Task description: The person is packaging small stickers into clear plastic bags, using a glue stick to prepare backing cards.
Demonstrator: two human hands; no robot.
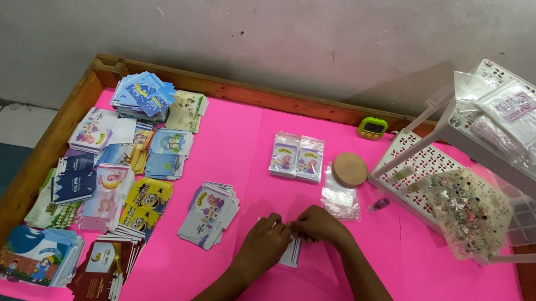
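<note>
A low wooden-framed table covered in bright pink paper (229, 133) sits against a scuffed grey wall. Along its left side lie many stacks of small printed envelopes (103, 179) in blue, yellow, dark red and pastel colours, most with cartoon pictures. Nearer the middle rests one fanned pile of purple-and-white envelopes (208, 214).

At the front centre, the left hand (263, 244) and right hand (321, 226) meet fingertip to fingertip, both pinching the top edge of a small white paper card (293, 253) lying on the pink surface beneath them. The card looks light, thin and easily creased, best held by its edges.

Behind the hands lie two clear packets holding purple and yellow cards (297, 156), a crumpled clear plastic sleeve (340, 199), a round wooden lid (350, 169) and a small green digital timer (372, 127). At right stands a white perforated plastic rack (414, 162) carrying clear bags of small charms (466, 210) and folded plastic pouches (521, 115).
</note>
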